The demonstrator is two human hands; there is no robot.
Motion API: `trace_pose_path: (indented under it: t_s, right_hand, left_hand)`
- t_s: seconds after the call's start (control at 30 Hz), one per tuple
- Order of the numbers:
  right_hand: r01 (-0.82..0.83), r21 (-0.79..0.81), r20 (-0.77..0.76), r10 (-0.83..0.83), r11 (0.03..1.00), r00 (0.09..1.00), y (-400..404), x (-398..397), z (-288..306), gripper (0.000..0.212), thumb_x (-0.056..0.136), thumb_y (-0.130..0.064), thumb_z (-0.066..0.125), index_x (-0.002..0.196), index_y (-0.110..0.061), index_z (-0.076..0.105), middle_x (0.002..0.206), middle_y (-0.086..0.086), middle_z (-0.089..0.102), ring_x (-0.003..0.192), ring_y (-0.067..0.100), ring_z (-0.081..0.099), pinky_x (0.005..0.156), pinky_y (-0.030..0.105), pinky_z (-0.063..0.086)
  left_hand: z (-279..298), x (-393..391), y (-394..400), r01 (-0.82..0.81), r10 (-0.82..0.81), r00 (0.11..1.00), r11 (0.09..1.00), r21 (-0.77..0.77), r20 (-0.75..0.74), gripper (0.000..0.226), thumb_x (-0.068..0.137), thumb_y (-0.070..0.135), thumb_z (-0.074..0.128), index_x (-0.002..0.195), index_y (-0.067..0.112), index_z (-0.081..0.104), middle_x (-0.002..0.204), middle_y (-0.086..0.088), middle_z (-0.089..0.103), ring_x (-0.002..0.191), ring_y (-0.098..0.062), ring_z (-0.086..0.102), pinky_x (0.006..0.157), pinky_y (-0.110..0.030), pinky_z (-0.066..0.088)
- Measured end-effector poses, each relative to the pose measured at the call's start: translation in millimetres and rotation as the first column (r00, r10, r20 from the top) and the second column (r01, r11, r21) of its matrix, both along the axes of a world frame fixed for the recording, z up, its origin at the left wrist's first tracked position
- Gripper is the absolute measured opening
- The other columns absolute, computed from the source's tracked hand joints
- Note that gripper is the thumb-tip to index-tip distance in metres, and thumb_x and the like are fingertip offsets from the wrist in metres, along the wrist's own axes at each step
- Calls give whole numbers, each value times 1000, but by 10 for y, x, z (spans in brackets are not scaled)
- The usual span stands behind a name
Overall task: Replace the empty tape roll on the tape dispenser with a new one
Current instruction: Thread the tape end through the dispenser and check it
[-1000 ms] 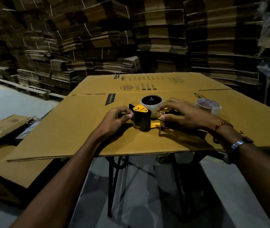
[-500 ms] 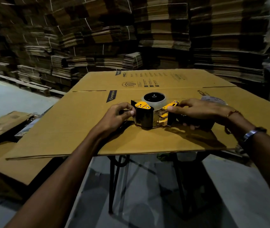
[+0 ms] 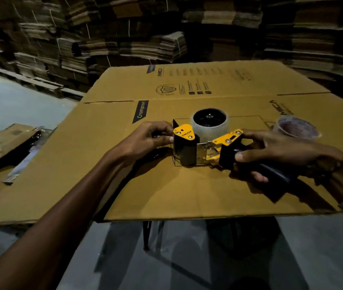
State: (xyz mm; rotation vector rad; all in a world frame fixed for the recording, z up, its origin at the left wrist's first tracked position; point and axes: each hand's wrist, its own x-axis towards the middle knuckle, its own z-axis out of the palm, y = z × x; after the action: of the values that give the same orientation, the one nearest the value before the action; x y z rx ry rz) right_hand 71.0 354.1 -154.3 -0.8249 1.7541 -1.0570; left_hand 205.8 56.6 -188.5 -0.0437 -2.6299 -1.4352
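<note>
A yellow and black tape dispenser [image 3: 206,147] lies on its side on the flattened cardboard sheet [image 3: 166,185]. A clear tape roll [image 3: 210,125] sits on its black hub, facing up. My left hand [image 3: 145,139] pinches the front roller end of the dispenser with thumb and fingers. My right hand [image 3: 275,151] grips the dark handle and the yellow plate at the right end. A second roll with a pale printed core [image 3: 296,128] lies on the cardboard just beyond my right hand.
The cardboard sheet rests on a black metal stand [image 3: 147,233]. Tall stacks of flattened cartons [image 3: 124,34] fill the background. More flat cardboard [image 3: 3,143] lies lower at the left, above a grey floor [image 3: 9,101].
The view has drawn closer. My right hand has slid from the top of the dispenser down onto its handle; the second roll shows again beyond it. The left hand holds its pinch.
</note>
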Motion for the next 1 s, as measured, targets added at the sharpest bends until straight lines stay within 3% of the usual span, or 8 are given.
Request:
trace_pose_path:
  t_s: [0.13, 0.3, 0.47, 0.6, 0.7, 0.77, 0.87, 1.0]
  right_hand:
    - [114, -62, 75, -109, 992, 991, 27, 137, 63, 53, 85, -12, 71, 134, -26, 57, 89, 13, 73, 54, 24, 61, 48, 32, 53]
    - [193, -22, 40, -192, 981, 981, 202, 233, 415, 50, 90, -7, 71, 132, -28, 55, 102, 13, 75, 53, 32, 63, 52, 38, 53]
    - [258, 38, -12, -258, 965, 966, 366, 364, 724, 49, 92, -6, 71, 130, -33, 54, 108, 10, 71, 54, 33, 66, 52, 37, 56]
    - [310, 37, -77, -306, 950, 949, 495, 421, 802, 53, 90, -9, 74, 130, -38, 53, 119, -4, 70, 67, 33, 72, 54, 42, 60]
    - [286, 16, -278, -271, 958, 922, 554, 509, 869, 52, 88, -17, 77, 121, -49, 53, 118, -21, 67, 103, 24, 71, 67, 29, 59]
    - [291, 35, -385, -256, 956, 887, 571, 605, 909, 53, 88, -20, 78, 120, -50, 50, 114, -21, 66, 95, 17, 73, 71, 22, 58]
    - [369, 44, -428, -317, 928, 846, 602, 780, 861, 53, 88, -21, 78, 129, -38, 49, 105, -11, 70, 69, 15, 73, 62, 26, 58]
    - [434, 26, -539, -353, 900, 765, 578, 1080, 759, 55, 88, -19, 77, 135, -29, 51, 99, -16, 61, 85, 3, 55, 62, 4, 37]
  left_hand:
    - [213, -97, -10, -13, 17, 996, 999, -43, 90, 7, 92, 9, 65, 91, 15, 70, 132, -3, 50, 120, -2, 48, 95, -20, 44]
    - [462, -126, 188, -45, 45, 986, 999, -4, 158, 12, 92, 8, 64, 97, 16, 71, 105, 5, 54, 102, -23, 55, 91, -40, 50]
    - [711, -214, 436, -7, 2, 978, 1000, 22, 208, 21, 92, 1, 62, 92, 22, 69, 90, 10, 66, 81, 4, 60, 78, -20, 48]
    - [833, -300, 571, -35, 17, 962, 998, 60, 271, 18, 92, -2, 60, 95, 13, 70, 89, 2, 69, 80, 5, 62, 77, -14, 50]
    - [880, -312, 644, -60, 28, 939, 995, 82, 343, 15, 92, -1, 61, 94, 11, 70, 89, 5, 69, 77, 9, 62, 75, -12, 50]
    - [886, -304, 680, -63, 26, 924, 994, 85, 381, 13, 92, 0, 60, 95, 8, 71, 88, 7, 69, 75, 13, 60, 72, -9, 47]
    - [868, -264, 708, -74, 7, 909, 987, 145, 416, 17, 93, -3, 58, 95, 8, 70, 88, 5, 68, 77, 9, 60, 72, -11, 48]
    - [806, -214, 701, -67, -69, 878, 962, 263, 475, 15, 96, 0, 55, 102, 1, 69, 93, -3, 66, 83, -4, 59, 73, -14, 50]
